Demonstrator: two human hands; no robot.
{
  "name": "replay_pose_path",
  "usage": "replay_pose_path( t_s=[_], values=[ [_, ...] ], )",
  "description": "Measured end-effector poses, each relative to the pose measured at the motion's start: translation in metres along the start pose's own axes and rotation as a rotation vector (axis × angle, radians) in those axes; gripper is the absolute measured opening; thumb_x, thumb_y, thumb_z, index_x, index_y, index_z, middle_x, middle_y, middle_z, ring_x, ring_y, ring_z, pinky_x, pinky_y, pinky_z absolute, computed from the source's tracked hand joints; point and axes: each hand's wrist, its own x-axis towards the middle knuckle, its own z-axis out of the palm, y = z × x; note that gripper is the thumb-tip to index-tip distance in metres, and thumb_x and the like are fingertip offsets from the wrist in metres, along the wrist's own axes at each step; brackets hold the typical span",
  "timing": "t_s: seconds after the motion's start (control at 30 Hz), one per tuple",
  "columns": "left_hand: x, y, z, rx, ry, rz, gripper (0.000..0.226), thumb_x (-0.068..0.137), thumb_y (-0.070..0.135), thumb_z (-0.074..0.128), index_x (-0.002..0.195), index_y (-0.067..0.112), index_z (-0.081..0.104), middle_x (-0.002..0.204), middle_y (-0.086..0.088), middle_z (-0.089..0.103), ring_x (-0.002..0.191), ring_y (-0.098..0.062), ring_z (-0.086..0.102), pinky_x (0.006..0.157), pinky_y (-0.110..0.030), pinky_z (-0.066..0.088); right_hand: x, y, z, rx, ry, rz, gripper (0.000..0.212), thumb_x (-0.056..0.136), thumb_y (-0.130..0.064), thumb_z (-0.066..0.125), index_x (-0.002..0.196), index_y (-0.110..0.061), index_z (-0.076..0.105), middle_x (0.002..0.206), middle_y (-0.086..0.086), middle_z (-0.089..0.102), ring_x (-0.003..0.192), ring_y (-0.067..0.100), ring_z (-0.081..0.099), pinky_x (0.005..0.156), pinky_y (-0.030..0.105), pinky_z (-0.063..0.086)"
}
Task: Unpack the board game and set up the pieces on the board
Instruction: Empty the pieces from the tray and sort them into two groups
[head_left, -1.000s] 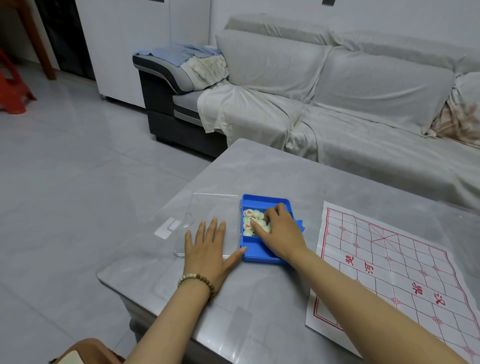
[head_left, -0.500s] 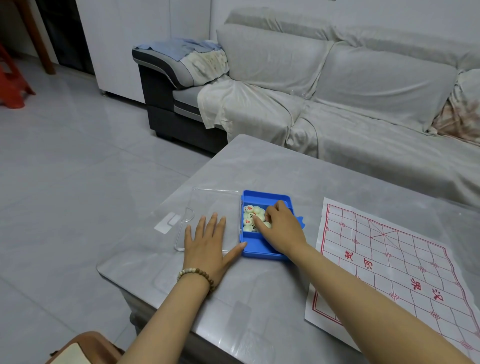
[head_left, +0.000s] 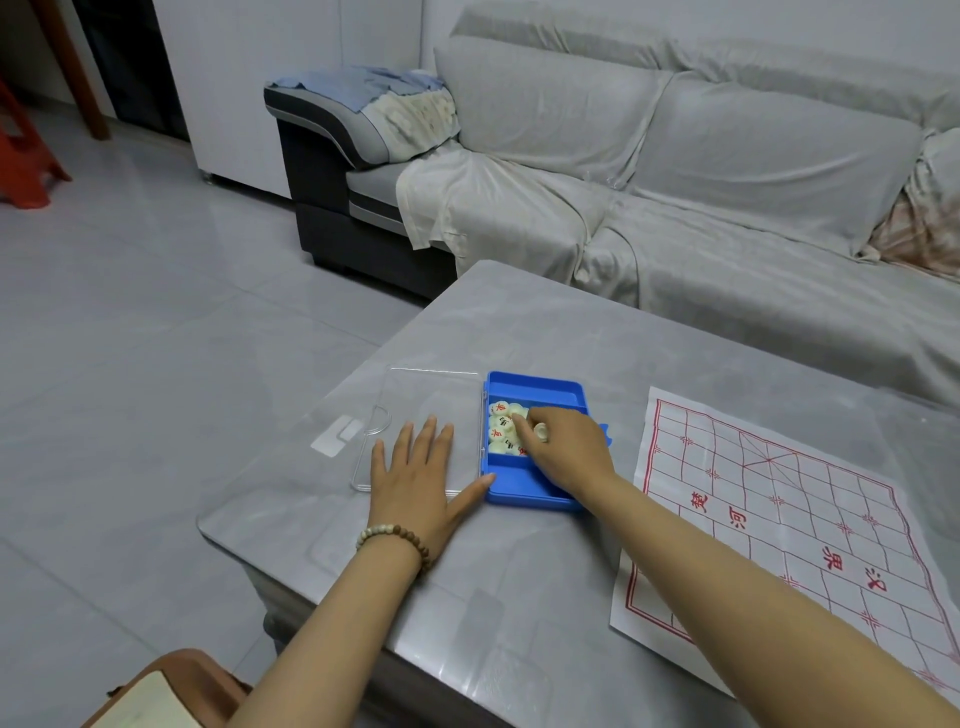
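Fingers (head_left: 548, 414) of the right hand (head_left: 569, 452) curl over the blue box (head_left: 535, 385) at the centre of the frame, pinching a cream round piece (head_left: 541, 431) above the box's middle compartment, while the left hand (head_left: 415, 486) lies flat, fingers straight and spread, on the clear lid (head_left: 431, 395) lying open just left of the box, its thumb tip against the box's left wall. More cream pieces (head_left: 501, 427), marked with red and dark characters, sit packed together in that middle compartment. At lower right of the frame the paper board (head_left: 779, 519) with its red grid lies spread on the grey table (head_left: 519, 322), near the box. A bead bracelet (head_left: 395, 540) circles the left wrist; a cloth-covered sofa (head_left: 727, 156) fills the upper right
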Motion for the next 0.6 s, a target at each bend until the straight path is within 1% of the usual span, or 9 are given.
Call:
replay_pose_path(
  t_s=[0.07, 0.1, 0.17, 0.23, 0.27, 0.33, 0.43, 0.53, 0.6],
  values=[
    [-0.001, 0.0, -0.001, -0.003, -0.013, 0.004, 0.096, 0.073, 0.084, 0.001, 0.149, 0.026, 0.004, 0.158, 0.006, -0.001, 0.146, -0.018, -0.002, 0.116, -0.044, -0.003, 0.003, -0.002, -0.004, 0.072, 0.004, 0.043, 0.046, 0.095, -0.046, 0.042, 0.06, -0.02, 0.054, 0.064, -0.003, 0.059, 0.065, 0.015, 0.055, 0.054, 0.028, 0.034],
    [-0.001, 0.0, -0.002, -0.009, -0.019, 0.006, 0.089, 0.079, 0.08, 0.011, 0.15, 0.026, 0.005, 0.158, 0.005, 0.0, 0.146, -0.019, -0.001, 0.116, -0.044, -0.003, 0.004, -0.003, -0.008, 0.155, 0.013, 0.073, 0.048, 0.096, -0.044, 0.043, 0.055, -0.02, 0.049, 0.057, -0.003, 0.055, 0.06, 0.015, 0.054, 0.055, 0.029, 0.035],
    [-0.002, -0.001, -0.002, -0.036, -0.011, 0.018, 0.09, 0.077, 0.08, 0.01, 0.149, 0.026, 0.007, 0.158, 0.005, 0.003, 0.145, -0.018, 0.0, 0.116, -0.043, -0.003, 0.005, -0.009, -0.019, 0.317, 0.07, 0.113, 0.052, 0.096, -0.037, 0.045, 0.048, -0.018, 0.036, 0.047, -0.003, 0.043, 0.048, 0.014, 0.043, 0.055, 0.031, 0.033],
    [-0.003, -0.004, -0.004, -0.088, 0.005, 0.023, 0.083, 0.082, 0.075, 0.013, 0.149, 0.025, 0.011, 0.158, 0.005, 0.008, 0.145, -0.017, 0.002, 0.117, -0.042, -0.002, -0.005, -0.018, -0.032, 0.351, 0.112, 0.079, 0.052, 0.096, -0.035, 0.047, 0.049, -0.016, 0.032, 0.047, -0.001, 0.037, 0.048, 0.015, 0.034, 0.054, 0.034, 0.03],
    [-0.004, -0.006, -0.005, -0.125, 0.023, 0.017, 0.074, 0.089, 0.068, 0.02, 0.149, 0.025, 0.013, 0.157, 0.005, 0.01, 0.145, -0.016, 0.003, 0.117, -0.042, -0.001, -0.017, -0.023, -0.035, 0.349, 0.101, 0.045, 0.051, 0.095, -0.036, 0.048, 0.05, -0.016, 0.033, 0.048, 0.0, 0.039, 0.049, 0.016, 0.035, 0.054, 0.035, 0.031],
    [-0.007, -0.008, -0.007, -0.194, 0.083, -0.006, 0.063, 0.094, 0.056, 0.028, 0.148, 0.024, 0.017, 0.157, 0.005, 0.014, 0.145, -0.016, 0.004, 0.118, -0.04, 0.0, -0.051, -0.029, -0.034, 0.349, 0.034, -0.022, 0.049, 0.094, -0.038, 0.049, 0.052, -0.017, 0.038, 0.051, 0.001, 0.044, 0.053, 0.017, 0.04, 0.055, 0.035, 0.033],
    [-0.015, -0.01, -0.008, -0.265, 0.155, -0.036, 0.058, 0.095, 0.051, 0.029, 0.147, 0.024, 0.023, 0.155, 0.004, 0.019, 0.144, -0.016, 0.006, 0.118, -0.039, 0.003, -0.103, -0.034, -0.02, 0.264, -0.109, -0.126, 0.043, 0.093, -0.042, 0.05, 0.058, -0.019, 0.044, 0.058, 0.001, 0.051, 0.057, 0.016, 0.046, 0.055, 0.03, 0.032],
    [-0.023, -0.011, -0.007, -0.288, 0.172, -0.052, 0.056, 0.096, 0.049, 0.029, 0.146, 0.023, 0.026, 0.154, 0.003, 0.022, 0.144, -0.017, 0.007, 0.118, -0.039, 0.004, -0.118, -0.031, -0.005, 0.086, -0.097, -0.287, 0.036, 0.092, -0.046, 0.05, 0.063, -0.024, 0.046, 0.065, -0.001, 0.054, 0.064, 0.014, 0.047, 0.056, 0.03, 0.029],
    [-0.027, -0.011, -0.008, -0.29, 0.173, -0.055, 0.056, 0.096, 0.049, 0.029, 0.145, 0.022, 0.027, 0.154, 0.002, 0.023, 0.144, -0.017, 0.007, 0.118, -0.039, 0.004, -0.115, -0.029, -0.002, 0.099, -0.087, -0.304, 0.034, 0.091, -0.046, 0.052, 0.066, -0.024, 0.045, 0.07, -0.004, 0.051, 0.068, 0.012, 0.043, 0.061, 0.028, 0.028]
  ],
)
